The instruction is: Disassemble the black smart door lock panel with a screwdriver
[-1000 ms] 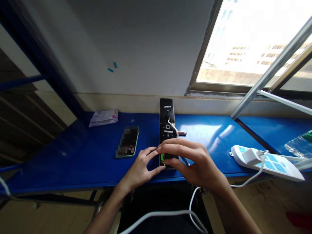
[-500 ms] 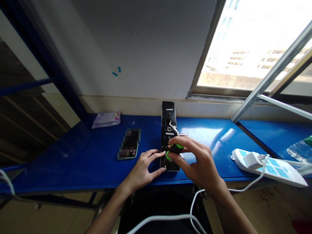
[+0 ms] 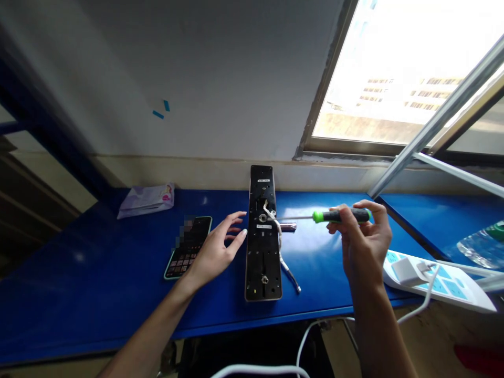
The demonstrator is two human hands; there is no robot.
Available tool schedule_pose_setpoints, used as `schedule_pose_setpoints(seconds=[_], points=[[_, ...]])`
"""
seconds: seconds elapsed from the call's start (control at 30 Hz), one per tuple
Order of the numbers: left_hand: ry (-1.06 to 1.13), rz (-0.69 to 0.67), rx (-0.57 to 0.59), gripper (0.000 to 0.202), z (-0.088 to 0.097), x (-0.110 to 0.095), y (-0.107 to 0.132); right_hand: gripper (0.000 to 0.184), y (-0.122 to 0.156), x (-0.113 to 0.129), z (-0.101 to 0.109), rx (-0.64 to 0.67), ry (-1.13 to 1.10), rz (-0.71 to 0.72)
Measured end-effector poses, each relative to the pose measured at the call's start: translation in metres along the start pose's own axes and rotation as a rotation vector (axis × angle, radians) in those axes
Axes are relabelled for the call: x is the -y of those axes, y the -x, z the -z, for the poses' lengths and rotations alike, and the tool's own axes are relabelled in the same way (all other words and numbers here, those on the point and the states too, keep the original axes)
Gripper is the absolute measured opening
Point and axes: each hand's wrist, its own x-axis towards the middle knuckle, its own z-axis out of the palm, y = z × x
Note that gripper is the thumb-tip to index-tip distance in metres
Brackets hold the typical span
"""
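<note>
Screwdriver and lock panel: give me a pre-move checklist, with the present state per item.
1. Tool grip: right hand is closed around the handle of the screwdriver: ok.
2. Tip seating: the shaft lies level and the tip is over the middle of the lock panel. Whether it sits in a screw head: cannot tell.
3. Panel steadied: left hand is open beside the panel's left edge and does not grip it: not ok.
4. Tip area clear: white cable lies across the panel close to the tip: not ok.
5. Panel support: it lies flat and fully on the blue table: ok.
6. Phone: flat by the left hand, apart from the panel: ok.
</note>
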Motion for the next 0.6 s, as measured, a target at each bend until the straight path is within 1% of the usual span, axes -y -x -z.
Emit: schedule_pose_setpoints(seconds=[0.03,0.1,0.17,0.23,0.27,0.37,0.5,0.6], points=[[0.005,0.010,-0.020,0.051,-0.004,0.002,-0.013,0.038,-0.007,-0.004,0.003,-0.020,-0.012,-0.038],[0.014,0.013,-0.033,0.054,-0.012,0.005,-0.037,0.044,-0.018,-0.015,0.008,-0.002,-0.014,-0.124],[0.030,0.012,-0.058,0.052,-0.020,0.004,-0.055,0.046,-0.025,-0.028,0.012,0.081,0.012,-0.223],[0.050,0.015,-0.094,0.051,-0.029,0.002,-0.067,0.046,-0.026,-0.044,0.015,0.185,0.061,-0.307],[0.060,0.019,-0.117,0.051,-0.033,0.002,-0.071,0.044,-0.025,-0.054,0.015,0.230,0.094,-0.338],[0.094,0.044,-0.186,0.049,-0.042,0.006,-0.074,0.028,-0.019,-0.083,0.013,0.352,0.235,-0.408],[0.119,0.113,-0.250,0.045,-0.047,0.020,-0.069,0.033,-0.010,-0.113,0.002,0.482,0.458,-0.389],[0.127,0.159,-0.249,0.040,-0.048,0.028,-0.066,0.034,-0.004,-0.123,-0.007,0.563,0.618,-0.333]])
